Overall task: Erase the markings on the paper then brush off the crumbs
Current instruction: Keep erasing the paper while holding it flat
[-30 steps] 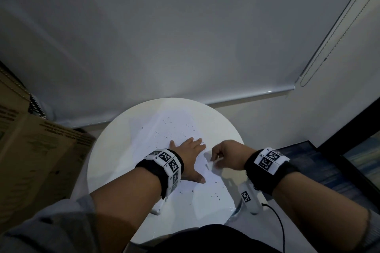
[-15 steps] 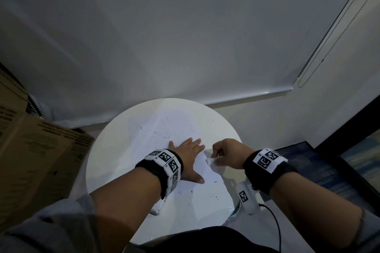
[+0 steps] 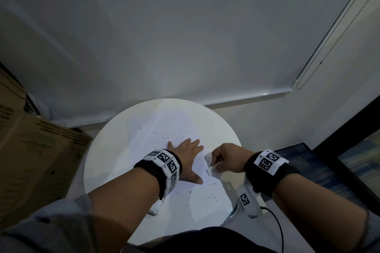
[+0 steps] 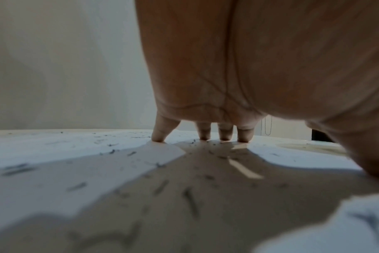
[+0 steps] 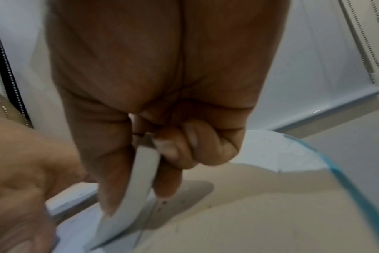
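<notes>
A white sheet of paper (image 3: 160,135) lies on the round white table (image 3: 107,160), strewn with dark eraser crumbs (image 3: 164,137). My left hand (image 3: 189,150) lies flat on the sheet with its fingers spread. In the left wrist view its fingertips (image 4: 225,135) press down on the paper (image 4: 54,171), and crumbs are scattered around them. My right hand (image 3: 226,156) is just right of the left one. In the right wrist view it (image 5: 135,202) pinches the sheet's curled-up right edge (image 5: 138,179) between thumb and fingers. No eraser can be seen.
A cardboard box (image 3: 30,160) stands against the table's left side. A white roller blind (image 3: 185,37) hangs behind the table, with a bead chain (image 3: 329,47) on the right. A white tagged device (image 3: 246,201) with a black cable hangs by the table's right edge.
Little differs. The right hand has shifted slightly at the paper's right edge, and the left hand stays flat on the sheet.
</notes>
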The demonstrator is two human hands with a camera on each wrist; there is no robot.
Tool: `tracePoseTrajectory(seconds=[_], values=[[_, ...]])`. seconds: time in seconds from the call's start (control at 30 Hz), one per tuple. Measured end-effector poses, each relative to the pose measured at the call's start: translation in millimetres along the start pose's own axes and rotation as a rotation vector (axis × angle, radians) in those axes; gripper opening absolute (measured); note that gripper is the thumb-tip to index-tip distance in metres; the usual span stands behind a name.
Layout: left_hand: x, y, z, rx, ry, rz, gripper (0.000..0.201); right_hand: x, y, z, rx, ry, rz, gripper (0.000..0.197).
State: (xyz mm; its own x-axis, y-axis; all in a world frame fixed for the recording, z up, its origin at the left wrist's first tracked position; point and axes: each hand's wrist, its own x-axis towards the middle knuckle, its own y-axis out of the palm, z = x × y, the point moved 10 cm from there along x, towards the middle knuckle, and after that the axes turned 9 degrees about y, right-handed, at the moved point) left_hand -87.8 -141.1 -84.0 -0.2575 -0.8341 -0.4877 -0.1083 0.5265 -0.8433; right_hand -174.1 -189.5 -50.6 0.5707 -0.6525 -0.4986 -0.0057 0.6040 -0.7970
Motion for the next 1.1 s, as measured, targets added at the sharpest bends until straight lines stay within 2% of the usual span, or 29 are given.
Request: tracePoseTrajectory(seconds=[0.1, 0.13, 0.27, 0.3, 0.4, 0.47, 0.63, 0.67, 0.77, 0.83, 0.93, 1.07, 1.1], values=[[-1, -1, -1, 0.005, -0.001, -0.003, 0.108, 5, -16, 0, -0.018, 0.014, -0.134, 0.014], [-2, -1, -1, 0.004, 0.000, -0.004, 0.108, 6, -15, 0, -0.011, 0.011, -0.126, 0.014], [-1, -1, 0, -0.008, 0.002, -0.004, 0.108, 0, 7, -5, -0.007, 0.020, 0.078, 0.009], [-1, -1, -1, -0.008, 0.002, -0.003, 0.108, 1, 5, -5, -0.013, 0.021, 0.071, 0.009], [-1, -1, -1, 0.009, 0.002, 0.000, 0.108, 6, -14, -2, -0.021, 0.019, -0.100, 0.012], [-1, -1, -1, 0.017, 0.001, 0.004, 0.108, 7, -16, -2, -0.007, 0.024, -0.127, 0.012], [-1, 0, -1, 0.000, 0.002, 0.006, 0.108, -5, 5, -4, -0.055, 0.020, 0.116, 0.007], [-1, 0, -1, 0.006, 0.002, 0.005, 0.108, -4, 0, -3, -0.049, 0.014, 0.090, 0.008], [-1, -1, -1, 0.004, 0.000, 0.002, 0.108, 4, -25, 1, 0.043, 0.003, -0.125, 0.012], [-2, -1, -2, -0.005, 0.002, 0.001, 0.107, 6, -26, 6, 0.059, -0.010, -0.174, 0.015], [-3, -1, -1, -0.001, 0.004, 0.003, 0.107, 4, -10, 5, 0.029, -0.020, -0.103, 0.014], [-2, 0, -1, -0.006, 0.000, 0.005, 0.108, -5, 10, 4, -0.056, -0.058, 0.097, 0.004], [-1, -1, -1, -0.006, -0.001, 0.005, 0.108, -6, 10, 8, -0.068, -0.073, 0.106, 0.004]])
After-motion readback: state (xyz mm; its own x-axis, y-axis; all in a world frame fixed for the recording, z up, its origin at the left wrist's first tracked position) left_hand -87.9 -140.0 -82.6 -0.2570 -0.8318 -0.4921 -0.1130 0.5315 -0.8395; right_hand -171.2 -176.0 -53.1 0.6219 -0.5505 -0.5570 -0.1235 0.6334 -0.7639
